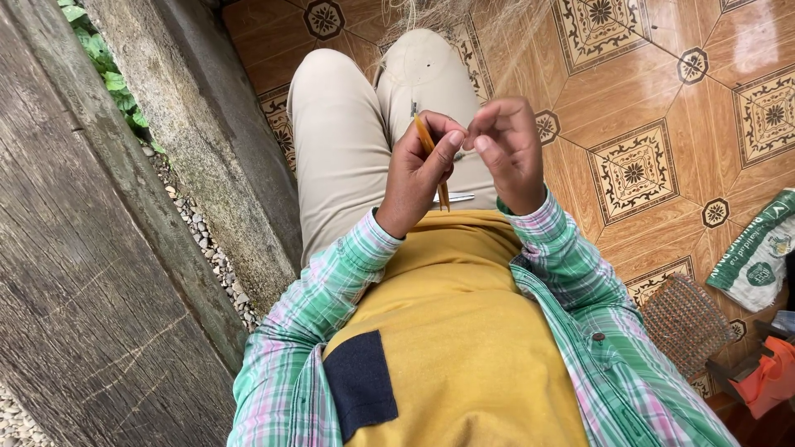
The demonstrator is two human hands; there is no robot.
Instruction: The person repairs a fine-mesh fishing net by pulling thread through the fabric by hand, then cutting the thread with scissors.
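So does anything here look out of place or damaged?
Nothing stands out. The left hand holds a thin orange needle-like tool, the right hand pinches fine thread beside it, and pale netting drapes over the knees. A green sack lies on the tiled floor.

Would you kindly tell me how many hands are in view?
2: the left hand grips an orange tool above the lap; the right hand pinches thread beside it. No others show.
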